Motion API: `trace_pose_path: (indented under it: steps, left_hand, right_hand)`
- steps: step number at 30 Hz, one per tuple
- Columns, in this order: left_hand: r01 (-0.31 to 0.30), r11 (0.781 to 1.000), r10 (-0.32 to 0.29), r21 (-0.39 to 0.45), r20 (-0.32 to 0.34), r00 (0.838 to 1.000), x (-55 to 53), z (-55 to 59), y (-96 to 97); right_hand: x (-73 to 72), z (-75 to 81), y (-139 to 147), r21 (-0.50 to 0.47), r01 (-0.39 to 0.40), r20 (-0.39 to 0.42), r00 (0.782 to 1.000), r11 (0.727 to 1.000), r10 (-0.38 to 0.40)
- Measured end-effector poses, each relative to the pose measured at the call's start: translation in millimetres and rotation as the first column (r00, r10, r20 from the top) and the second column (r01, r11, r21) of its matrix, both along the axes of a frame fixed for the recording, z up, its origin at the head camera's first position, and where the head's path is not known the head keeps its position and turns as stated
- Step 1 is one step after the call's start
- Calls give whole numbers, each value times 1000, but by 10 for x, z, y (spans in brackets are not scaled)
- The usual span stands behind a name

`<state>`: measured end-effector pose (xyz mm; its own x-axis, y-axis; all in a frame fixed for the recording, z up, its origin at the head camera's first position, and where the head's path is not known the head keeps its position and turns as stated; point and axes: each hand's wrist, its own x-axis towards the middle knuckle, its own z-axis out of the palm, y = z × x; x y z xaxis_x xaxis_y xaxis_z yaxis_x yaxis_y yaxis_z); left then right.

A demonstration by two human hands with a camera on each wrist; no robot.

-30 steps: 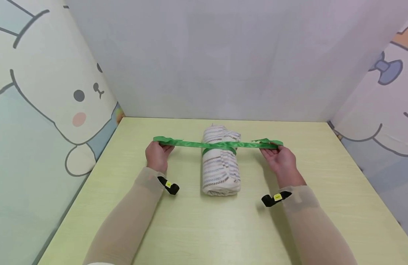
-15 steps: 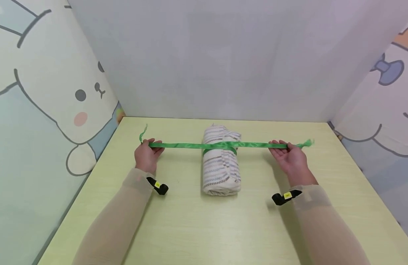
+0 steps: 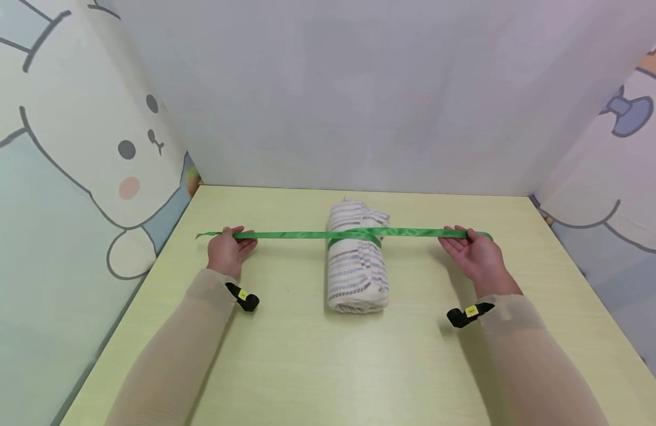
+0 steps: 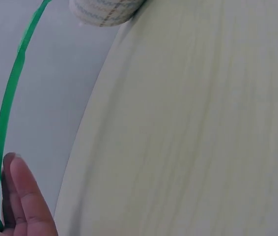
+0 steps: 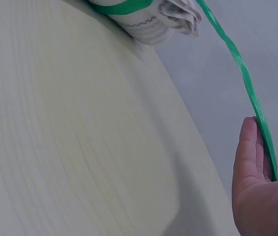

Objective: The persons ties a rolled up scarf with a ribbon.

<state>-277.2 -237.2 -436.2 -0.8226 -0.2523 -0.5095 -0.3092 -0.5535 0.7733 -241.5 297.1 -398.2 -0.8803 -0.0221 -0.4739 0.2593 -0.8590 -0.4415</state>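
A rolled white cloth with striped patterning [image 3: 357, 275] lies on the table, its length running front to back. Round its middle goes a green ribbon [image 3: 290, 235], crossed on top, with both ends drawn out sideways and taut above the table. My left hand [image 3: 228, 251] pinches the left end between thumb and fingers; a short tail sticks out beyond it. On the other side my right hand [image 3: 478, 255] pinches the right end, palm up, its tail curving behind the thumb. The right wrist view shows the ribbon [image 5: 247, 78] running along the fingers to the thumb.
The pale wooden table [image 3: 317, 367] ends at a plain grey-white wall [image 3: 359, 100] behind the roll. Side walls with cartoon animals [image 3: 93, 136] stand left and right. Each wrist carries a small black camera mount [image 3: 246, 299].
Both hands have moved outward along the ribbon, away from the cloth roll, so the stretched lengths are longer and the loose tails shorter. The roll stays in place.
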Motion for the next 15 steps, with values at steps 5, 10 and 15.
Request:
trace_pose_path:
  steps: [5, 10, 15]
  left_hand:
    - [-76, 997, 76, -21, 0, 997, 39, -24, -23]
    - [-65, 998, 65, -19, 16, 998, 47, -56, -29]
    - [8, 1000, -8, 5, 68, 998, 64, -71, -28]
  right_hand:
    - [-3, -36, 76, -25, 23, 46, 999, 999, -22]
    - [-21, -100, 85, -16, -40, 62, 997, 999, 41]
    - [-14, -156, 97, 41, -75, 68, 995, 996, 72]
